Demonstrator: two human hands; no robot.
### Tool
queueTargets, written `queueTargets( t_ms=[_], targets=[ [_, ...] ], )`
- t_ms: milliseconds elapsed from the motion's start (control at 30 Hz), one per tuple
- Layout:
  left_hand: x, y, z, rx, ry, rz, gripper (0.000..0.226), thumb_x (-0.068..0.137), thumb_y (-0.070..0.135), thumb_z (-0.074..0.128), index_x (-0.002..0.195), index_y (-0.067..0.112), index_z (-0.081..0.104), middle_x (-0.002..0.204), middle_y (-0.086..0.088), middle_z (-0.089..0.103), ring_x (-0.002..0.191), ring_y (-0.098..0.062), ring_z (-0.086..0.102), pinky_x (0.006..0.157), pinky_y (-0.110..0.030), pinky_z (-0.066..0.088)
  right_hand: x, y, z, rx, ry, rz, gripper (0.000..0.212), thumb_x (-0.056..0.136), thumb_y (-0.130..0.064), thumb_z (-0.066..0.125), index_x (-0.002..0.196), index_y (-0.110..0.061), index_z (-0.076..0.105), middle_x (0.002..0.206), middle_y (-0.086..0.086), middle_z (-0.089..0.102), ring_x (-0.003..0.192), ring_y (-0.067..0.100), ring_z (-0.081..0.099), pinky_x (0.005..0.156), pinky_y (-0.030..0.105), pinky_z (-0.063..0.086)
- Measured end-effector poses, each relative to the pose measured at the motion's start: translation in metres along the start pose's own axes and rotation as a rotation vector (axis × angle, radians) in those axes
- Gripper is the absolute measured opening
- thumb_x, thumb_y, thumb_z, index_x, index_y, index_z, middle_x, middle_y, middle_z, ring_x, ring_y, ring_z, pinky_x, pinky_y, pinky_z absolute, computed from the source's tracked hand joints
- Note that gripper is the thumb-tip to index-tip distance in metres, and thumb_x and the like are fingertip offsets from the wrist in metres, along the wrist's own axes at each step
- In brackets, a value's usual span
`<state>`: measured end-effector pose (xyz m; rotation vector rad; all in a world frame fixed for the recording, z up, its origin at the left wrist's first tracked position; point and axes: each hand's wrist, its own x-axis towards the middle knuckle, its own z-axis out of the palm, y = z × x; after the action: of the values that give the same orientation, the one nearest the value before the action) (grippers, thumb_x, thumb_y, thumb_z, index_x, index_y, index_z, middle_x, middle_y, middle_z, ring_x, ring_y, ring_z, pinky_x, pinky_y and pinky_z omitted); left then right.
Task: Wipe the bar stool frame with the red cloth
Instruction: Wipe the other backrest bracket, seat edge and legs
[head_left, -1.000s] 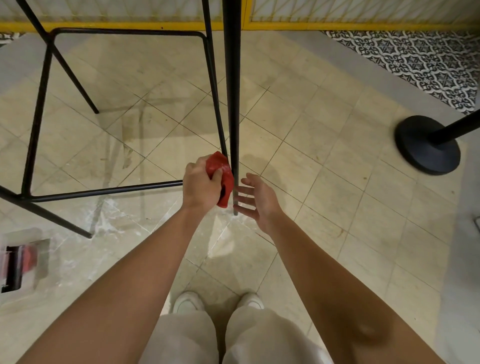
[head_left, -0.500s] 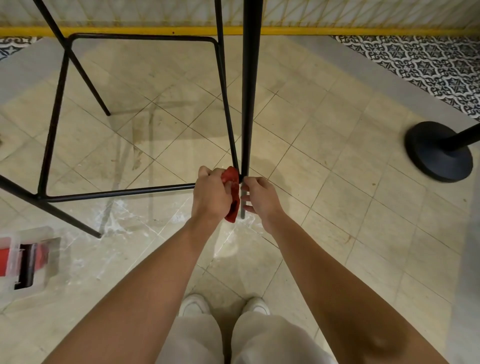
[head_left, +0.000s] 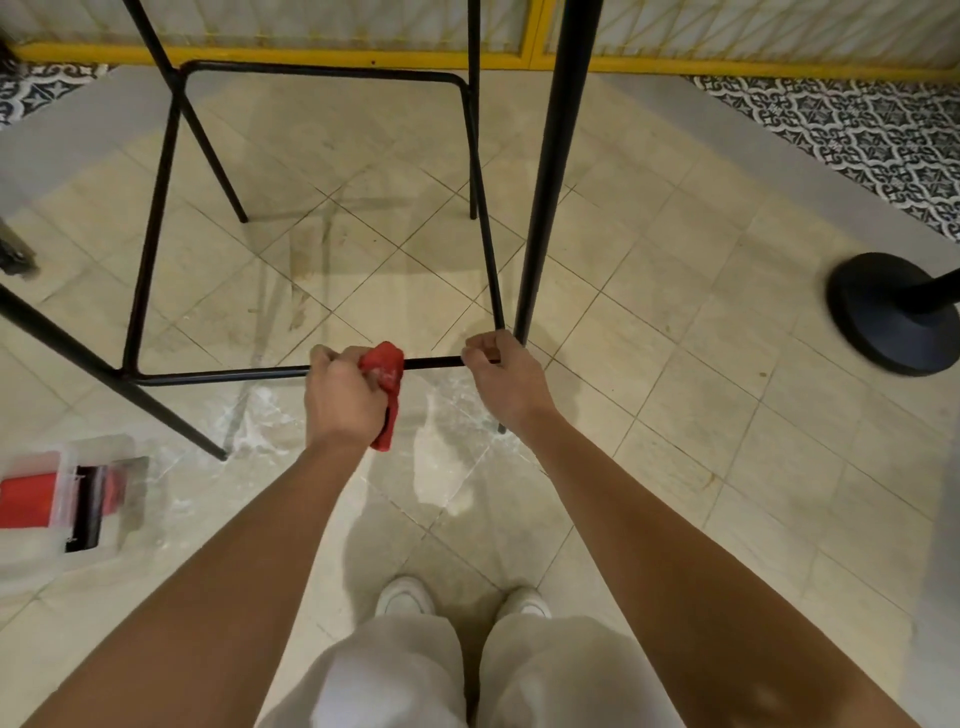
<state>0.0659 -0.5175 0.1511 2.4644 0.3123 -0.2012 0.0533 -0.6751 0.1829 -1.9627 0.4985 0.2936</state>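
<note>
The black metal bar stool frame (head_left: 156, 208) stands on the tiled floor in front of me, its footrest ring low and its near right leg rising to the top edge. My left hand (head_left: 340, 397) grips the red cloth (head_left: 384, 374), which is wrapped over the near horizontal footrest bar. My right hand (head_left: 501, 382) curls round the same bar at its right corner, beside the near leg. A short bare stretch of bar shows between the two hands.
A clear plastic box with red contents (head_left: 62, 499) lies on the floor at the left. A black round stanchion base (head_left: 883, 312) stands at the right. A yellow barrier (head_left: 727, 65) runs along the back. My white shoes (head_left: 405, 597) are just below.
Both hands left the upright near leg for the horizontal footrest bar. The left hand slid the cloth leftwards along it, and the right hand now grips the bar's corner.
</note>
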Motion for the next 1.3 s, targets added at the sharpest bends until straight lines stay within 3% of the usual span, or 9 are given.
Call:
queueTargets(
  t_ms=[200, 467, 633, 733, 867, 967, 1067, 1133, 1300],
  targets=[
    [0.007, -0.022, -0.023, 0.017, 0.052, -0.131, 0.03, 0.094, 0.008, 0.049, 0.122, 0.005, 0.059, 0.122, -0.02, 0.044, 0.1, -0.037, 0.055, 0.091, -0.039, 0.043, -0.002, -0.011, 0.017, -0.037, -0.089, 0.001, 0.028, 0.094, -0.025, 0.05, 0.12, -0.013, 0.054, 0.109, -0.003, 0.053, 0.096, 0.009, 0.048, 0.082, 0.02, 0.037],
    [0.002, -0.01, -0.012, -0.002, -0.076, 0.076, 0.03, 0.095, 0.01, 0.045, 0.121, 0.011, 0.061, 0.104, -0.004, 0.043, 0.085, -0.02, 0.049, 0.078, -0.026, 0.04, 0.001, -0.017, 0.031, -0.091, -0.123, 0.012, 0.028, 0.094, -0.023, 0.051, 0.121, -0.014, 0.052, 0.107, -0.003, 0.052, 0.095, 0.012, 0.048, 0.081, 0.021, 0.036],
    [0.006, -0.031, -0.037, -0.005, -0.087, 0.035, 0.029, 0.093, 0.015, 0.054, 0.12, 0.02, 0.064, 0.104, -0.008, 0.056, 0.095, -0.027, 0.055, 0.075, -0.028, 0.038, -0.001, -0.029, 0.048, -0.091, -0.173, 0.045, 0.025, 0.093, -0.025, 0.052, 0.116, -0.014, 0.055, 0.103, -0.003, 0.055, 0.094, 0.013, 0.051, 0.08, 0.024, 0.04],
    [0.001, -0.038, -0.05, -0.277, -0.129, -0.109, 0.022, 0.09, 0.016, 0.06, 0.111, 0.019, 0.062, 0.098, 0.0, 0.063, 0.093, -0.019, 0.058, 0.08, -0.025, 0.042, -0.005, -0.034, 0.056, -0.022, -0.286, 0.163, 0.028, 0.093, -0.03, 0.053, 0.114, -0.012, 0.055, 0.109, 0.001, 0.058, 0.099, 0.018, 0.057, 0.085, 0.032, 0.05],
    [-0.01, -0.054, -0.077, -0.763, -0.22, -0.275, 0.016, 0.092, 0.011, 0.058, 0.107, 0.014, 0.056, 0.094, -0.006, 0.064, 0.087, -0.026, 0.063, 0.078, -0.037, 0.054, -0.02, -0.052, 0.078, -0.014, -0.489, 0.321, 0.039, 0.092, -0.045, 0.052, 0.116, -0.014, 0.053, 0.115, 0.005, 0.061, 0.099, 0.02, 0.061, 0.086, 0.035, 0.054],
    [-0.021, -0.063, -0.099, -0.959, -0.272, -0.324, 0.014, 0.094, 0.009, 0.054, 0.108, 0.011, 0.053, 0.102, -0.016, 0.063, 0.083, -0.024, 0.064, 0.07, -0.032, 0.054, -0.03, -0.064, 0.094, 0.002, -0.535, 0.339, 0.053, 0.087, -0.055, 0.054, 0.121, -0.015, 0.054, 0.115, 0.006, 0.062, 0.103, 0.024, 0.061, 0.09, 0.038, 0.053],
    [-0.031, -0.07, -0.122, -1.064, -0.279, -0.372, 0.019, 0.096, 0.011, 0.051, 0.115, 0.01, 0.051, 0.102, -0.009, 0.064, 0.088, -0.018, 0.065, 0.071, -0.027, 0.055, -0.044, -0.075, 0.107, 0.077, -0.586, 0.389, 0.059, 0.082, -0.06, 0.056, 0.12, -0.015, 0.055, 0.103, 0.005, 0.063, 0.101, 0.023, 0.06, 0.088, 0.038, 0.053],
    [-0.035, -0.076, -0.137, -1.117, -0.276, -0.409, 0.024, 0.096, 0.011, 0.05, 0.12, 0.01, 0.05, 0.105, -0.007, 0.064, 0.093, -0.017, 0.064, 0.073, -0.027, 0.055, -0.052, -0.086, 0.116, 0.169, -0.625, 0.397, 0.057, 0.081, -0.056, 0.061, 0.118, -0.013, 0.056, 0.104, 0.008, 0.065, 0.097, 0.022, 0.063, 0.085, 0.037, 0.055],
    [-0.043, -0.088, -0.174, -1.141, -0.315, -0.486, 0.026, 0.094, 0.003, 0.048, 0.119, 0.007, 0.057, 0.114, -0.013, 0.065, 0.101, -0.024, 0.064, 0.085, -0.039, 0.054, -0.064, -0.107, 0.134, 0.402, -0.654, 0.321, 0.044, 0.082, -0.021, 0.07, 0.122, -0.011, 0.055, 0.118, 0.012, 0.062, 0.102, 0.024, 0.062, 0.075, 0.032, 0.057]
  ],
)
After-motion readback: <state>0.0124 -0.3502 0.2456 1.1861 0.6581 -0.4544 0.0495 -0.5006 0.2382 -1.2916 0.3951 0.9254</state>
